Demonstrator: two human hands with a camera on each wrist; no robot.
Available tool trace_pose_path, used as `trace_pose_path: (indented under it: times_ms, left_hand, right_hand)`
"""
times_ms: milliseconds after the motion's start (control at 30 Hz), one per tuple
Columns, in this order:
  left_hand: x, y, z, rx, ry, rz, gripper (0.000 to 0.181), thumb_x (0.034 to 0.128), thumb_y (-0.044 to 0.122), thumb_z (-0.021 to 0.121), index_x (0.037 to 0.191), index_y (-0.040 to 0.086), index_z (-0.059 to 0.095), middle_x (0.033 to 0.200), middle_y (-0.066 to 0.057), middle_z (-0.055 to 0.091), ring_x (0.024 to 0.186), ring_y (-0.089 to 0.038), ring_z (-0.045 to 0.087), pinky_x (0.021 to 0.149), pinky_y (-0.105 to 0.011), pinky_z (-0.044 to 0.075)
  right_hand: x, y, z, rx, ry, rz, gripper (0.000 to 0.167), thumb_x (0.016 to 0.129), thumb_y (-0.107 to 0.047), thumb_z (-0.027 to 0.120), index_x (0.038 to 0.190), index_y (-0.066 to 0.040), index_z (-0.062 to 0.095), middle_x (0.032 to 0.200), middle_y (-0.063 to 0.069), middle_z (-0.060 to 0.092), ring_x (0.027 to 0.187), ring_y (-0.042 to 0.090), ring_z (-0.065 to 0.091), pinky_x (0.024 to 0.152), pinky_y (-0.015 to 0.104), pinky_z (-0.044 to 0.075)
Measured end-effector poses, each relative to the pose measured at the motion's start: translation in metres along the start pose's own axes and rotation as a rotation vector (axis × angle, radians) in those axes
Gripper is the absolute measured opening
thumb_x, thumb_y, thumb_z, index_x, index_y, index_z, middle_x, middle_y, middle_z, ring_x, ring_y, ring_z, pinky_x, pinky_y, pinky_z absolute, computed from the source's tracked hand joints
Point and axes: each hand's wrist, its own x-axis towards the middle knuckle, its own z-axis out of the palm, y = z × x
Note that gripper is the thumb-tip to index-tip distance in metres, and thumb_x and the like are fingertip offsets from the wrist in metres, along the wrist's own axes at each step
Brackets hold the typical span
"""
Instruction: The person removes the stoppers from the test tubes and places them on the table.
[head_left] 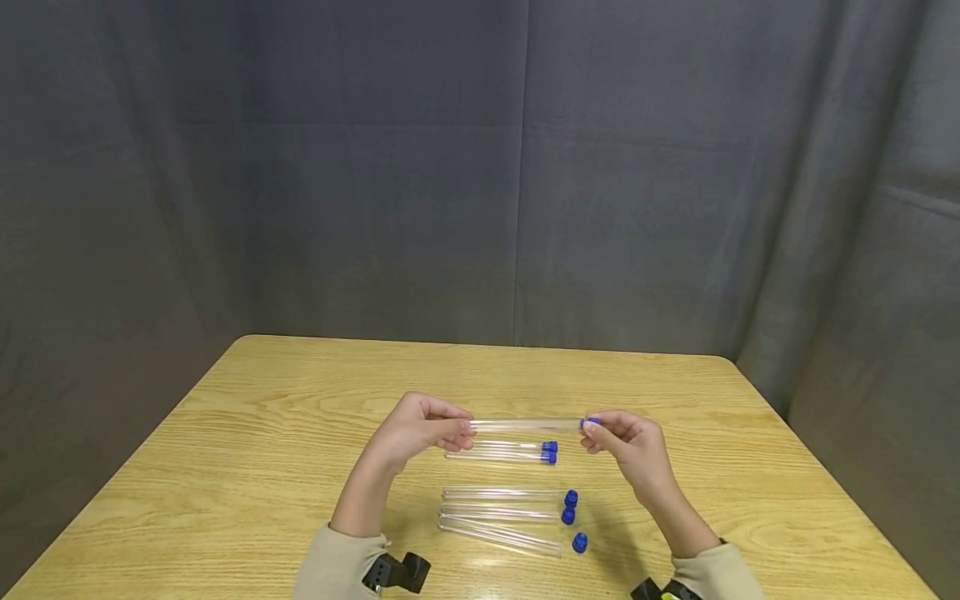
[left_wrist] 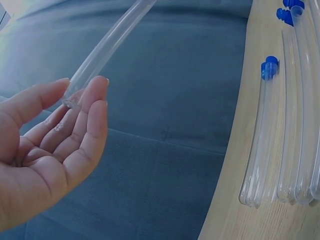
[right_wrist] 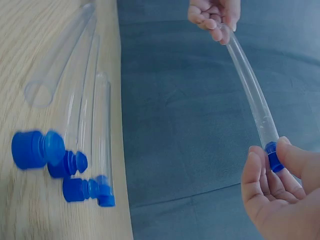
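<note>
above the table (head_left: pixel 247 467), hands (head_left: pixel 412 432) (head_left: pixel 639 454) hold a capped tube (head_left: pixel 525 424)

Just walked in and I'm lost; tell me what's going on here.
A person holds a clear tube above the table: the left hand pinches its uncapped end, the right hand the blue cap at the other end. Two capped tubes lie together; nearer the person lie three uncapped tubes, with three loose caps by their open ends.

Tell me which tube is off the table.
The tube held between the left hand and right hand; the other tubes lie on the table.
</note>
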Motion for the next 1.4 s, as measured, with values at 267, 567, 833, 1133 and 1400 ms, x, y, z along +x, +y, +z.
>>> trace_pose_path:
  times_ms: [267, 567, 833, 1133, 1400]
  left_hand:
    - [0.000, -0.003, -0.005, -0.048, -0.024, 0.008, 0.024, 0.0842, 0.001, 0.058, 0.100, -0.018, 0.058, 0.085, -0.023, 0.064, 0.072, -0.023, 0.064, 0.071, -0.039, 0.051]
    - [0.002, -0.005, -0.009, -0.068, -0.032, 0.015, 0.027, 0.0841, 0.000, 0.058, 0.101, -0.021, 0.055, 0.088, -0.026, 0.063, 0.072, -0.022, 0.064, 0.070, -0.038, 0.051]
    - [0.003, -0.006, -0.009, -0.045, -0.026, -0.003, 0.026, 0.0842, 0.000, 0.058, 0.102, -0.019, 0.056, 0.089, -0.027, 0.062, 0.073, -0.022, 0.064, 0.072, -0.042, 0.050]
    - [0.003, -0.009, -0.013, -0.025, -0.001, -0.021, 0.026, 0.0844, 0.000, 0.057, 0.103, -0.018, 0.056, 0.085, -0.021, 0.065, 0.074, -0.023, 0.064, 0.072, -0.040, 0.051]
    - [0.002, -0.012, -0.014, -0.035, -0.002, -0.028, 0.027, 0.0834, -0.001, 0.059, 0.103, -0.019, 0.055, 0.086, -0.021, 0.064, 0.073, -0.022, 0.064, 0.072, -0.039, 0.051]
  right_hand:
    - [-0.005, -0.015, 0.003, 0.136, -0.039, 0.120, 0.008, 0.086, -0.003, 0.058, 0.088, 0.003, 0.063, 0.078, 0.003, 0.066, 0.068, 0.013, 0.062, 0.063, 0.027, 0.052]
    - [-0.003, -0.020, 0.003, 0.215, -0.063, 0.171, 0.009, 0.086, -0.002, 0.057, 0.088, -0.005, 0.065, 0.080, 0.004, 0.066, 0.070, 0.013, 0.063, 0.066, 0.027, 0.051]
    - [-0.002, -0.015, 0.003, 0.225, -0.041, 0.192, 0.010, 0.084, -0.002, 0.059, 0.088, -0.007, 0.066, 0.080, 0.004, 0.066, 0.071, 0.014, 0.063, 0.068, 0.028, 0.051]
    - [-0.002, -0.015, 0.002, 0.248, -0.031, 0.216, 0.013, 0.084, 0.000, 0.060, 0.096, 0.006, 0.062, 0.081, 0.005, 0.066, 0.072, 0.015, 0.063, 0.068, 0.027, 0.051]
    - [-0.003, -0.017, 0.001, 0.248, -0.032, 0.226, 0.014, 0.083, 0.003, 0.059, 0.092, -0.006, 0.064, 0.081, 0.004, 0.065, 0.072, 0.014, 0.062, 0.068, 0.026, 0.051]
